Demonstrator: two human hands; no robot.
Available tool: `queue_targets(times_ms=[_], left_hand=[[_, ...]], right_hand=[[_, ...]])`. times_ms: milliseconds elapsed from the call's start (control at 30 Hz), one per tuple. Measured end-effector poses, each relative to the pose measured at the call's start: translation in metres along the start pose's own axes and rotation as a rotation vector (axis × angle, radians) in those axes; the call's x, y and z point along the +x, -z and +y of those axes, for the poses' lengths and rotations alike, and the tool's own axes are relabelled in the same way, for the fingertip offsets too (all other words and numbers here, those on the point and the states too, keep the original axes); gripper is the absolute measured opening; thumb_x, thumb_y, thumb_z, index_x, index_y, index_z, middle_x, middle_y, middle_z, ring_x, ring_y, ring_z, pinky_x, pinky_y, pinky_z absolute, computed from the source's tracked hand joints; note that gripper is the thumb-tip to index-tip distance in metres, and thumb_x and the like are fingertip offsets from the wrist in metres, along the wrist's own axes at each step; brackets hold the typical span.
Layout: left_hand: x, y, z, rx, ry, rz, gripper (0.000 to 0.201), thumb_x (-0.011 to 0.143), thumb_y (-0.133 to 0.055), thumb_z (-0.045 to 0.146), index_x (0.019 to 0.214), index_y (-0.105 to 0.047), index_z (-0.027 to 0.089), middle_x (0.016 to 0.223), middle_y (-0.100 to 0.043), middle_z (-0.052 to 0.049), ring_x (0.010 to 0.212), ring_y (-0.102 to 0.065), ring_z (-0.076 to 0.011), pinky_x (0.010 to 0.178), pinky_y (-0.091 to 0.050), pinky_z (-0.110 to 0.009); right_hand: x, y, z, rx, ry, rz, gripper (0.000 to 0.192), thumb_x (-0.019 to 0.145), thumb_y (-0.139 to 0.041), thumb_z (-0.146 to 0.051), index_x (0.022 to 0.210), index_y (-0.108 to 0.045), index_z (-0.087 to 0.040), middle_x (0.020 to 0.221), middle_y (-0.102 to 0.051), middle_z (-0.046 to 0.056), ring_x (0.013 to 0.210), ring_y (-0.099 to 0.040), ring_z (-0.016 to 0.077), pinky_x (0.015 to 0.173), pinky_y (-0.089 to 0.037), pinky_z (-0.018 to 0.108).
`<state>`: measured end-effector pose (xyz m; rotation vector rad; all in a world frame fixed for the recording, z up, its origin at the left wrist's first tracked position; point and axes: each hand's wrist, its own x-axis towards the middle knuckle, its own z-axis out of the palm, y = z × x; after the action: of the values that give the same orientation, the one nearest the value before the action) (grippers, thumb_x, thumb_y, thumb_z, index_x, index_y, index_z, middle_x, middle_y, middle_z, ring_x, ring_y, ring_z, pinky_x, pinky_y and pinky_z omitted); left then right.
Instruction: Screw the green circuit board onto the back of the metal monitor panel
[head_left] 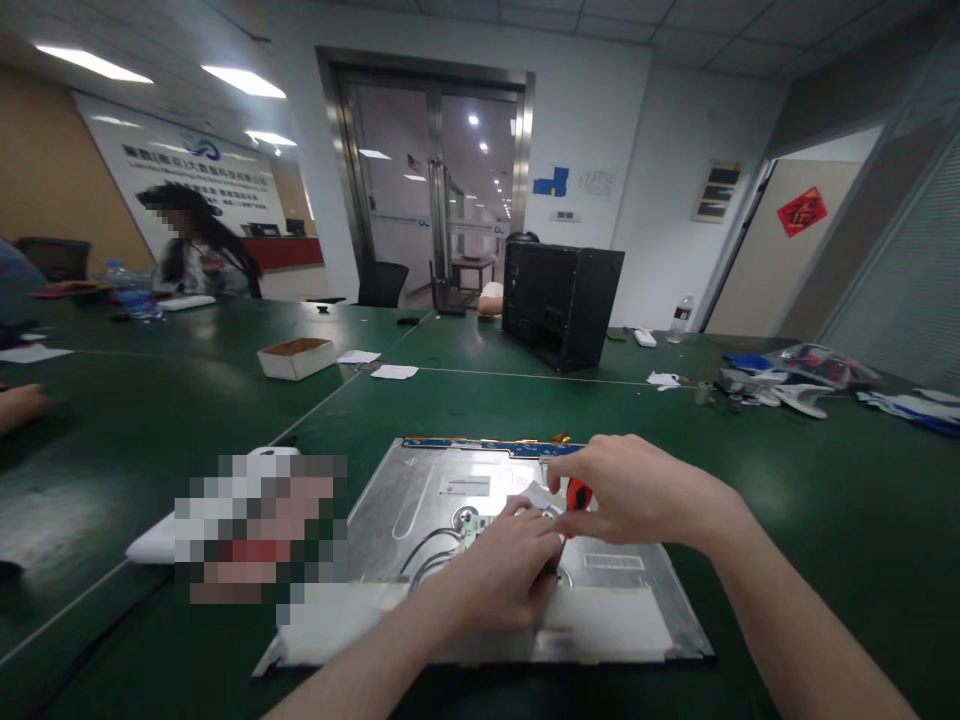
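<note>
Both hands' fingers point(559, 478) around screwdriver point(577, 494).

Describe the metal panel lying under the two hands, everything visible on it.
The metal panel lies flat on the green table, silvery and dull like sheet metal. A blue strip with gold-coloured bits runs along its far edge; white labels, thin cables and a small circuit board show on top, and pale sheet covers the near edge. The left hand and right hand, holding a red-handled tool, rest mid-panel.

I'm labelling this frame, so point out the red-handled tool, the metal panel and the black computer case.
red-handled tool point(577, 494): head view, on its red handle.
metal panel point(420, 490): head view, on bare metal left of the hands.
black computer case point(574, 300): head view, on its side wall.
</note>
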<state>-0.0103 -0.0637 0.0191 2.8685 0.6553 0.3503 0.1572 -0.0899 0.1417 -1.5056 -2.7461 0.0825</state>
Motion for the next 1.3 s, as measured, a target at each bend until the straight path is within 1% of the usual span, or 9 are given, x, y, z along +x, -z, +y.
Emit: queue_targets(times_ms=[167,333,433,567,667,767,900,1133,1300], left_hand=[[0.0,-0.003,-0.001,0.003,0.028,-0.012,0.007,0.07,-0.056,0.015,0.072,-0.05,0.019,0.084,-0.06,-0.003,0.086,-0.055,-0.0215,0.09,-0.034,-0.037],[0.0,-0.004,-0.002,-0.005,0.023,-0.028,0.009,0.069,-0.057,0.015,0.075,-0.051,0.019,0.084,-0.06,-0.003,0.085,-0.055,-0.0211,0.09,-0.034,-0.038],[0.0,-0.002,-0.001,-0.016,0.015,-0.02,0.01,0.069,-0.057,0.014,0.075,-0.051,0.019,0.086,-0.061,-0.003,0.086,-0.055,-0.0214,0.091,-0.034,-0.038],[0.001,-0.002,0.0,-0.017,0.027,-0.026,0.008,0.07,-0.057,0.015,0.073,-0.05,0.018,0.086,-0.061,-0.004,0.088,-0.056,-0.0226,0.092,-0.034,-0.039],[0.001,-0.002,-0.001,-0.009,0.018,-0.028,0.008,0.07,-0.056,0.015,0.074,-0.05,0.018,0.084,-0.06,-0.004,0.085,-0.056,-0.0215,0.091,-0.035,-0.038],[0.0,-0.003,-0.002,-0.017,0.003,-0.007,0.008,0.071,-0.055,0.015,0.075,-0.05,0.019,0.085,-0.06,-0.003,0.084,-0.056,-0.0206,0.09,-0.035,-0.038],[-0.001,-0.003,-0.002,-0.05,-0.003,0.003,0.01,0.07,-0.055,0.014,0.078,-0.051,0.019,0.088,-0.061,-0.003,0.087,-0.056,-0.0208,0.089,-0.035,-0.038],[0.001,0.002,0.001,-0.01,0.01,-0.039,0.006,0.073,-0.054,0.016,0.076,-0.051,0.019,0.086,-0.061,-0.003,0.085,-0.056,-0.0217,0.09,-0.035,-0.04],[0.001,-0.001,-0.001,-0.007,0.002,-0.03,0.007,0.072,-0.055,0.015,0.077,-0.051,0.019,0.087,-0.061,-0.003,0.086,-0.056,-0.0205,0.092,-0.034,-0.039]], right_hand=[[0.015,-0.005,-0.002,-0.072,-0.099,0.03,0.032,0.088,-0.049,-0.045,0.074,-0.067,-0.023,0.068,-0.067,0.003,0.062,-0.058,0.017,0.052,-0.026,0.026],[0.01,-0.008,0.007,-0.007,0.033,0.039,0.015,0.081,-0.057,-0.032,0.092,-0.061,-0.023,0.076,-0.068,0.001,0.065,-0.058,0.0163,0.052,-0.027,0.025],[0.006,-0.007,0.01,0.033,0.043,0.034,0.025,0.076,-0.063,-0.031,0.1,-0.059,-0.024,0.081,-0.069,0.001,0.07,-0.059,0.0174,0.052,-0.028,0.024],[0.008,-0.007,0.004,-0.061,-0.074,0.061,0.02,0.083,-0.056,-0.043,0.086,-0.064,-0.025,0.073,-0.068,0.002,0.064,-0.059,0.0183,0.051,-0.024,0.026],[0.01,-0.008,0.002,-0.081,-0.058,0.058,0.023,0.088,-0.05,-0.038,0.078,-0.064,-0.023,0.07,-0.067,0.001,0.061,-0.058,0.0167,0.051,-0.024,0.027],[0.007,-0.006,0.004,-0.044,0.005,0.054,0.012,0.082,-0.056,-0.032,0.087,-0.062,-0.023,0.073,-0.068,0.001,0.063,-0.058,0.0162,0.051,-0.026,0.026],[0.001,-0.003,0.005,0.041,0.074,0.008,0.023,0.076,-0.061,-0.026,0.098,-0.059,-0.024,0.083,-0.069,0.0,0.068,-0.059,0.0159,0.053,-0.029,0.024],[0.003,-0.002,0.003,-0.035,-0.047,0.011,0.022,0.087,-0.052,-0.04,0.082,-0.067,-0.025,0.073,-0.069,0.001,0.068,-0.061,0.0183,0.054,-0.03,0.027],[0.001,-0.001,0.005,-0.018,-0.004,-0.01,0.018,0.079,-0.06,-0.028,0.097,-0.064,-0.023,0.079,-0.069,0.002,0.068,-0.061,0.0169,0.054,-0.031,0.025]])
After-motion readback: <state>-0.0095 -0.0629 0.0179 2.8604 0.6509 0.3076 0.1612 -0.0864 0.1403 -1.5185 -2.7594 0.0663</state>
